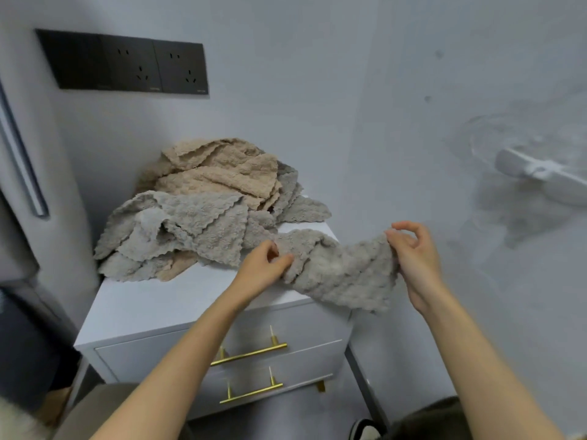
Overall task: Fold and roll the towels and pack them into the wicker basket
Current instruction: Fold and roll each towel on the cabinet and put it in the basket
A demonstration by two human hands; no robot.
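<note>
A grey fluffy towel hangs bunched between my two hands, over the right front corner of a white cabinet. My left hand pinches its left end just above the cabinet top. My right hand pinches the towel's right end, out past the cabinet's right side. Behind them a loose pile lies on the cabinet top: several grey towels in front and beige towels at the back against the wall. No wicker basket is in view.
The cabinet has two drawers with gold bar handles. A black socket panel is on the wall above left. A white fixture sticks out of the wall at right. Dark objects stand at the lower left.
</note>
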